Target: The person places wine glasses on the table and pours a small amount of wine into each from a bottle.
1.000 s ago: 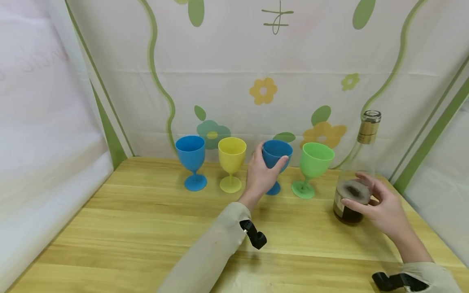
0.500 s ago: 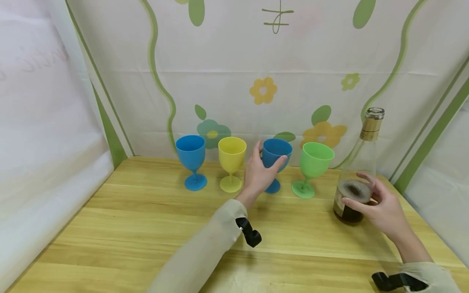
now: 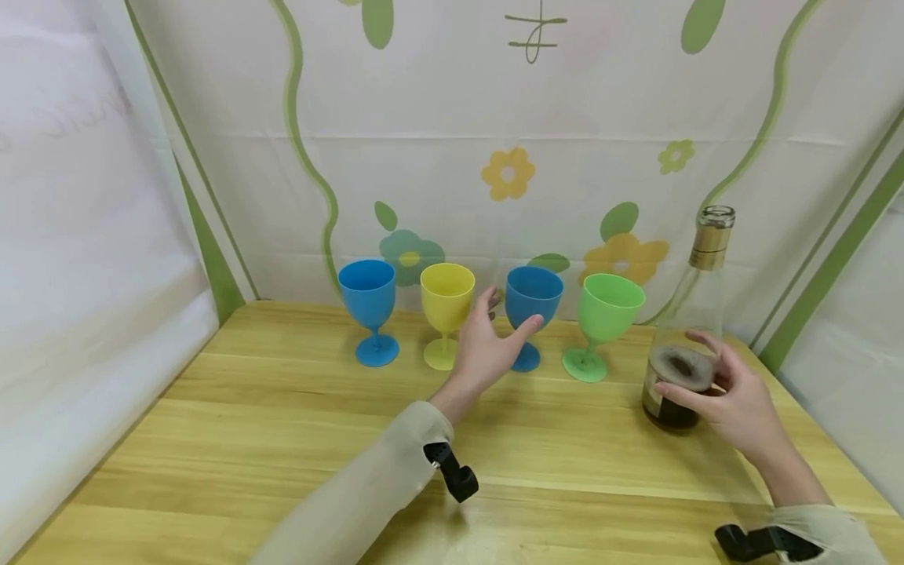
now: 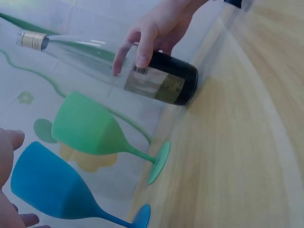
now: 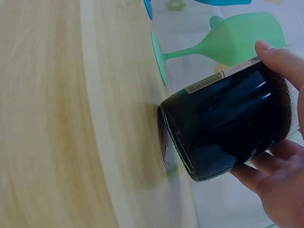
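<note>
Dark liquid fills the bottle (image 3: 683,345) bottom, gripped by right hand (image 3: 734,404); left hand (image 3: 483,345) spread beside blue goblet (image 3: 531,310).

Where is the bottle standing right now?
In the head view the bottle stands upright at the right end of the wooden table, just right of the green goblet, with the right hand gripping its lower body.

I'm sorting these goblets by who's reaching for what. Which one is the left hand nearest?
The blue plastic goblet third from the left, between yellow and green ones; the left hand is open beside its bowl.
</note>
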A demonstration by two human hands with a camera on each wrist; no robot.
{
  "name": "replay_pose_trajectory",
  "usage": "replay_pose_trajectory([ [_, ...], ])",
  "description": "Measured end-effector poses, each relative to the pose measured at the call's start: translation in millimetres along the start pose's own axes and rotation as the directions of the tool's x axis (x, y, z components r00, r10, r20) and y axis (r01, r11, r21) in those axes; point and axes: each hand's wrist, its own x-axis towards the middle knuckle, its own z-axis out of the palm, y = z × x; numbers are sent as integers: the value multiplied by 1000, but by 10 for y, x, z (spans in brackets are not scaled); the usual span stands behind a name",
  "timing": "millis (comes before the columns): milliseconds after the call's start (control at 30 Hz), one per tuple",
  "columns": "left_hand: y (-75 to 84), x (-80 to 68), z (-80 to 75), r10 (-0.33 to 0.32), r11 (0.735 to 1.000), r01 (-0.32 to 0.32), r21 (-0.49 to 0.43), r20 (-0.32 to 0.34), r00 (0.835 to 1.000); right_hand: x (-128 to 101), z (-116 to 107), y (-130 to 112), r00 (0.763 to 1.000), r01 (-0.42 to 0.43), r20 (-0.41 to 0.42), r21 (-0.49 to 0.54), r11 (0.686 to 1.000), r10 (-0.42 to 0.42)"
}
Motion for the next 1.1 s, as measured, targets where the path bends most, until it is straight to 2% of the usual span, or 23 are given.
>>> replay_pose_trajectory([
  [267,-64,-209,-138,-23,996,25,-86,16,1000,-6,15,-22,1000,8,2,1,1000,-8],
  [400,-102,-314,-245,-35,993,34,-110,-8,999,-4,41,-46,1000,18,-2,-27,999,-18],
  [633,-170,-446,-398,-17,991,-3,-136,-142,990,0,83,-66,1000,-2,-2,-64,998,2],
  [767,-227,-443,-489,5,992,-34,-118,-240,971,-3,96,-56,1000,-22,6,-42,999,22],
  [867,-268,-413,-561,-5,993,-30,-113,-295,955,-7,101,-48,1000,-19,2,-44,999,19],
  [1000,-314,-369,-647,-21,994,-16,-107,-334,943,-13,102,-44,1000,-9,0,-47,999,9],
  [1100,-344,-333,-701,-11,995,-22,-96,-335,942,-19,103,-44,1000,-4,1,-46,999,4],
])
